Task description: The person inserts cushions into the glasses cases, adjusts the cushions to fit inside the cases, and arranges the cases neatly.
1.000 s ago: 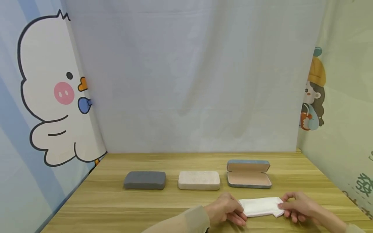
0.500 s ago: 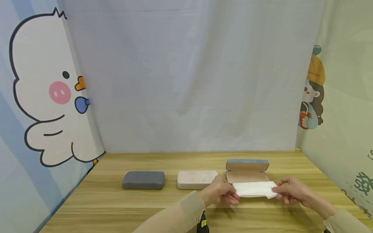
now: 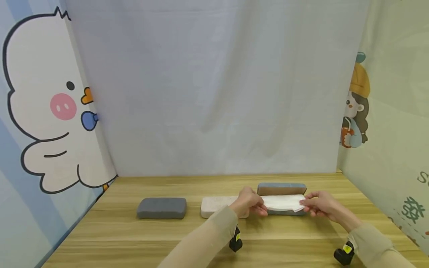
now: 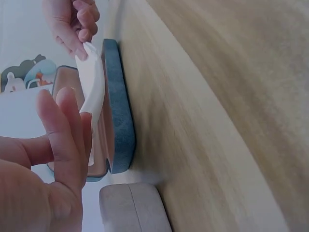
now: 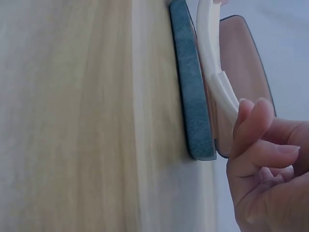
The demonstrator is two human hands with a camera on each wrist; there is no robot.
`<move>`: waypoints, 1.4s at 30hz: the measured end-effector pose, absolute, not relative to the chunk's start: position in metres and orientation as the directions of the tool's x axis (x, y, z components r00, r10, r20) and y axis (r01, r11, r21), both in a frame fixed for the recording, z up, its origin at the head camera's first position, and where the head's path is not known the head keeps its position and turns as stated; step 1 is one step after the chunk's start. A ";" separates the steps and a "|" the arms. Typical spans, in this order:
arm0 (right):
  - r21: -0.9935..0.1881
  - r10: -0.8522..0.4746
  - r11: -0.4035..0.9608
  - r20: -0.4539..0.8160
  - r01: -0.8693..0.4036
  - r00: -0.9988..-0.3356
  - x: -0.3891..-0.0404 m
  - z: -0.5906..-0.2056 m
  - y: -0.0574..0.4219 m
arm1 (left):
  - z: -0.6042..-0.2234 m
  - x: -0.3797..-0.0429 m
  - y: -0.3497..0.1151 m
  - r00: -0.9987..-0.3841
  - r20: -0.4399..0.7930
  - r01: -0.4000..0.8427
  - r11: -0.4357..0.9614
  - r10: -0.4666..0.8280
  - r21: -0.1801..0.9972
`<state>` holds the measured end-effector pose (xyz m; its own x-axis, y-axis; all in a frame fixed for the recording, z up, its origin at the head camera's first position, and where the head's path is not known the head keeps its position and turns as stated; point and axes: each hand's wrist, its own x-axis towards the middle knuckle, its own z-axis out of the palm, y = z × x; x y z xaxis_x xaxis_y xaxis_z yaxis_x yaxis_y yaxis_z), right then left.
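A folded white cloth spans both hands, held over the lower half of an open blue glasses case with a tan lining. My left hand pinches the cloth's left end, and my right hand pinches its right end between thumb and fingers. Seen from the left wrist, the cloth sags a little along the case's opening. The right wrist view shows the blue case's front wall standing on the table, its lid tilted up behind the cloth.
Left of the blue case lies a shut cream glasses case, partly covered by my left hand. A shut dark grey glasses case is farther left. All stand on a wood-grain table with a pale curtain behind.
Both hands have carried the white cloth forward and slightly left, from the table in front of the blue case to over its lower half. The cases have stayed in place.
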<state>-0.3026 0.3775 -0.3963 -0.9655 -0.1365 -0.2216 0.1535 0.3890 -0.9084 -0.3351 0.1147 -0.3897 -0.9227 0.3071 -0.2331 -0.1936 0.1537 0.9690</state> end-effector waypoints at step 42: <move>-0.843 -0.385 0.524 -0.108 -0.121 -0.917 -0.313 -0.413 0.408 | -0.400 -0.330 0.134 -0.893 -0.298 -0.146 0.409 0.337 0.901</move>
